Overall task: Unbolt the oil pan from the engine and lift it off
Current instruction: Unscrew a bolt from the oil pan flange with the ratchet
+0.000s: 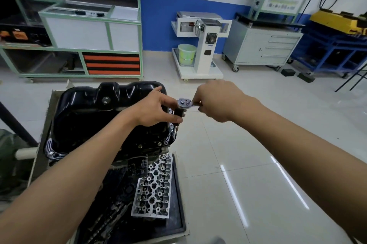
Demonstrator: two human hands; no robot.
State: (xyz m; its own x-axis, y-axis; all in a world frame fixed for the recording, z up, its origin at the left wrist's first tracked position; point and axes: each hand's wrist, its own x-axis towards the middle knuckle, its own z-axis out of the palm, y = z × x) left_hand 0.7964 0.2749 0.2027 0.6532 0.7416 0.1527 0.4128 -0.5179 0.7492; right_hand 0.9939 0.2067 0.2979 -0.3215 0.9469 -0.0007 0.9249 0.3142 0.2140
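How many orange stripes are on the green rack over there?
3. They are stacked in the green rack's bottom right compartment: top stripe, middle stripe, bottom stripe, with black bands between. None seems hidden.

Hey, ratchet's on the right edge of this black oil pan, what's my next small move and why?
Probably swing the chrome ratchet with your right hand while your left hand steadies the black extension under its head. That extension runs down to the right flange of the glossy black oil pan, and bolts sit along the near flange, so the pan looks fastened.
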